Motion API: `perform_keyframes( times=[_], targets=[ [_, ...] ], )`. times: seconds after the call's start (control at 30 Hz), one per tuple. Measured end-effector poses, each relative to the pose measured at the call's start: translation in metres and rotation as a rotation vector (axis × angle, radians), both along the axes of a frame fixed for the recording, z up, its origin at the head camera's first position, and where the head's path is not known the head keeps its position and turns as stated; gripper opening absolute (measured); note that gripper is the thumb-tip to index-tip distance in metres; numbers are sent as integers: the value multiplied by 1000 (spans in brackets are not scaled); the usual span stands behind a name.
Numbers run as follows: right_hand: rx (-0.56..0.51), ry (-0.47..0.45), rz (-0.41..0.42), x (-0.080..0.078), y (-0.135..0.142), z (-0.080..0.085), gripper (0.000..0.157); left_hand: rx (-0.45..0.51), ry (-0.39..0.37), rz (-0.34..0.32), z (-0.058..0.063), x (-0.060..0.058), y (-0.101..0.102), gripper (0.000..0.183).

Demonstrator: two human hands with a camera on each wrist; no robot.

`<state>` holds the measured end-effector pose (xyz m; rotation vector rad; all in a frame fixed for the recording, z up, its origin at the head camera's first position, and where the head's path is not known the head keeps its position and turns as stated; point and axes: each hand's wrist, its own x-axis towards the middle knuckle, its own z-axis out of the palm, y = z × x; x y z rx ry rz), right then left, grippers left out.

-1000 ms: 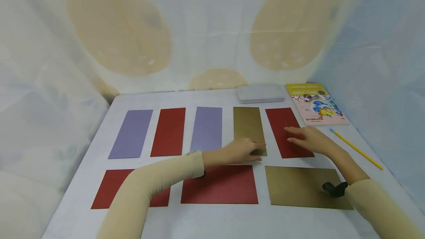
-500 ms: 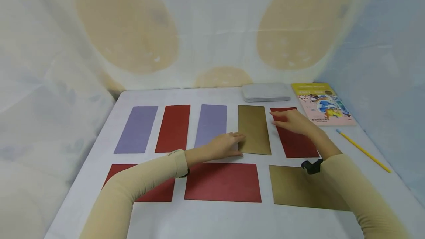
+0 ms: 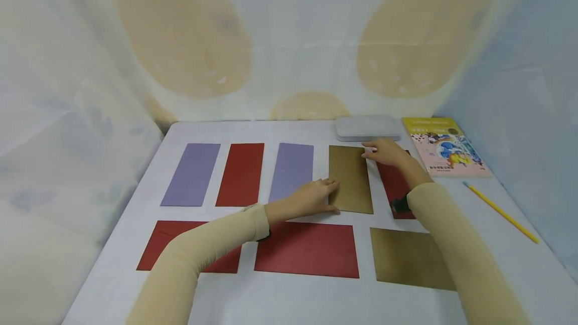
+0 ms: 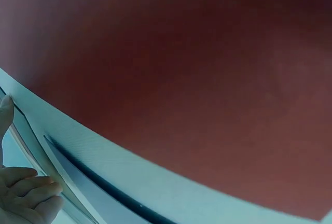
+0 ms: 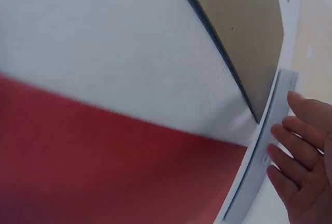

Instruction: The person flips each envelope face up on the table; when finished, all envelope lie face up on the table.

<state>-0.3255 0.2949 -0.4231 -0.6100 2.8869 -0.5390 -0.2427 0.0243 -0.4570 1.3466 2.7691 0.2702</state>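
Lying flat left of centre in the head view, a lilac card (image 3: 190, 174), with a lower-left red card (image 3: 153, 242) set crosswise below and partly covered by the left sleeve (image 3: 217, 242). Then an upper red card (image 3: 240, 174) and a second lilac card (image 3: 291, 167), spaced with clear gaps, seemingly to keep each piece separate and easy to see. Near the centre, the left hand (image 3: 310, 199), unclenched, fingers relaxed and thumb apart, apparently grasping nothing; fingertips at the left edge of the upper gold card (image 3: 351, 179), thumb by its near left corner. At bottom centre, a lower red card (image 3: 309, 255).

Right of centre, at the far right corner of that same gold card, the right hand (image 3: 384, 153), likewise loose and gripping nothing. Diagonal corners, perhaps chosen for steadying or squaring; cannot tell if pressing. Behind, a grey case (image 3: 368, 128). Under the right arm, a right-hand red card (image 3: 391, 182); at lower right, a lower gold card (image 3: 406, 260). At the right, a picture book (image 3: 444, 149) and a yellow pencil (image 3: 501, 212), apparently kept aside for room.
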Motion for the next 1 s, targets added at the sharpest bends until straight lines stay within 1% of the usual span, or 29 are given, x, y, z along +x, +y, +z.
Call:
perform_keyframes(
  times=[0.13,0.3,0.47,0.57,0.7,0.8,0.93,1.0],
  targets=[
    [48,-27,-15,-6,-2,-4,50,-9,-2,7,-2,-2,5,78],
    [92,-6,-14,-9,-2,-9,47,-21,6,3,-5,-3,8,78],
    [74,-1,-27,-10,-3,-11,46,-39,4,20,-6,-3,7,76],
    [47,-1,-44,-9,-2,-12,46,-56,10,29,-6,-2,7,75],
    [-4,-5,-43,-9,4,-14,48,-68,25,20,-6,-2,7,75],
    [-49,-16,-37,-9,10,-15,48,-69,20,20,-6,0,7,75],
    [-125,-46,-52,-8,16,-13,49,-53,5,31,-8,0,6,79],
    [-165,-67,-74,-7,17,-11,50,-34,2,35,-9,0,5,81]
  ],
)
